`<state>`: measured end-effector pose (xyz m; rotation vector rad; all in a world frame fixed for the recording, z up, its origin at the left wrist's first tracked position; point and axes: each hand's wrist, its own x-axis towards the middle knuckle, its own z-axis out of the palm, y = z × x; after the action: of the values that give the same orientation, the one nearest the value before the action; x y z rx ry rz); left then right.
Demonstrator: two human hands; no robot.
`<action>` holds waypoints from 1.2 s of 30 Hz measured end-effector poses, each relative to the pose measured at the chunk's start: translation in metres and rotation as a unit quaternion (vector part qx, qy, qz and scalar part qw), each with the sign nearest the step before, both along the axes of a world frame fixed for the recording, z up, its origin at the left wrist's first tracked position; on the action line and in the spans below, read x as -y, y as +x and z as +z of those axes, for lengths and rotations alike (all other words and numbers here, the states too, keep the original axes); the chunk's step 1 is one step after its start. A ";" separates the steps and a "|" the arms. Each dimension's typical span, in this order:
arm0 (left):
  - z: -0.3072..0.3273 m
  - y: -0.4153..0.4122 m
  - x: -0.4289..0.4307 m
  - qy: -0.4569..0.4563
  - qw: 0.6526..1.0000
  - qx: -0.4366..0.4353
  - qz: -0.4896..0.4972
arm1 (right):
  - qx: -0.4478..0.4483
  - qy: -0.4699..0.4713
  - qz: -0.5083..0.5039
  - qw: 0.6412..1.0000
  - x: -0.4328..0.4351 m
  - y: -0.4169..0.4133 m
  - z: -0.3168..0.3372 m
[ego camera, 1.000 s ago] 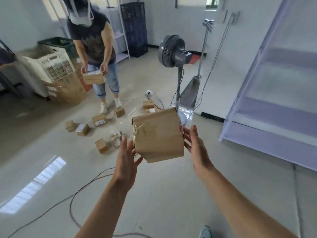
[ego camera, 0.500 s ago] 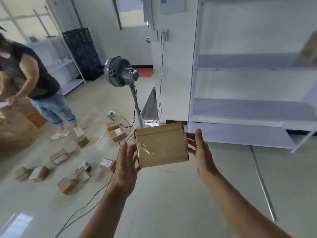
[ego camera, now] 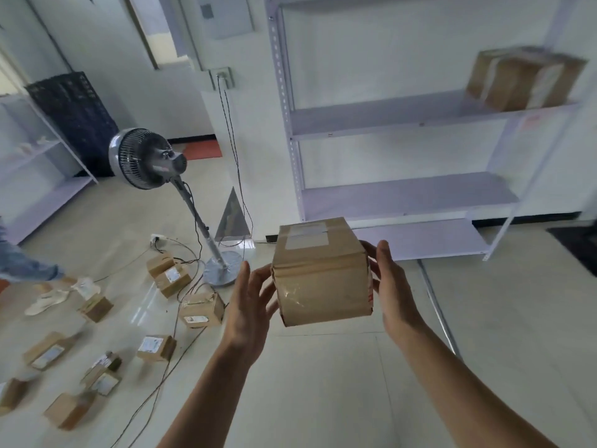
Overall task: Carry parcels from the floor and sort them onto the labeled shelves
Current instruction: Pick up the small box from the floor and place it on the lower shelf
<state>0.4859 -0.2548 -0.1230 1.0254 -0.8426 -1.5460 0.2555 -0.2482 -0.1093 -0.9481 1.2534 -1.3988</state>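
I hold a brown cardboard parcel (ego camera: 321, 273) with clear tape and a pale label on top, in mid-air between both hands. My left hand (ego camera: 248, 302) presses its left side and my right hand (ego camera: 389, 286) its right side. Ahead stands a white metal shelf unit (ego camera: 403, 118) with several boards. A larger brown parcel (ego camera: 523, 80) sits on an upper board at the right. Several small parcels (ego camera: 200, 310) lie scattered on the floor to the left.
A standing fan (ego camera: 145, 163) rises left of the parcel, with cables (ego camera: 161, 383) trailing over the floor. Another person's leg and shoe (ego camera: 45, 299) show at the left edge. A second shelf (ego camera: 48, 176) and a dark crate stack (ego camera: 77, 121) stand far left.
My view has swung right and up toward the shelf unit. The parcel has tipped so its labelled top now shows, still between both hands. The other person has slid almost out of view.
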 end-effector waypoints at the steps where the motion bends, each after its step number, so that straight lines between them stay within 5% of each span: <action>1: 0.002 -0.011 0.003 -0.002 1.000 0.003 -0.006 | 0.003 -0.003 -0.004 1.000 0.000 -0.009 0.000; 15: 0.003 -0.103 0.058 0.000 0.993 0.059 -0.100 | 0.023 -0.011 -0.081 0.996 0.006 -0.085 -0.003; 36: -0.012 -0.169 0.224 -0.066 0.959 0.060 -0.270 | 0.028 0.036 -0.237 0.970 0.125 -0.122 -0.010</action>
<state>0.3171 -0.4791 -0.1351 0.8356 -1.3755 -1.8569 0.1333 -0.3730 -0.1191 -0.5712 1.5406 -1.7185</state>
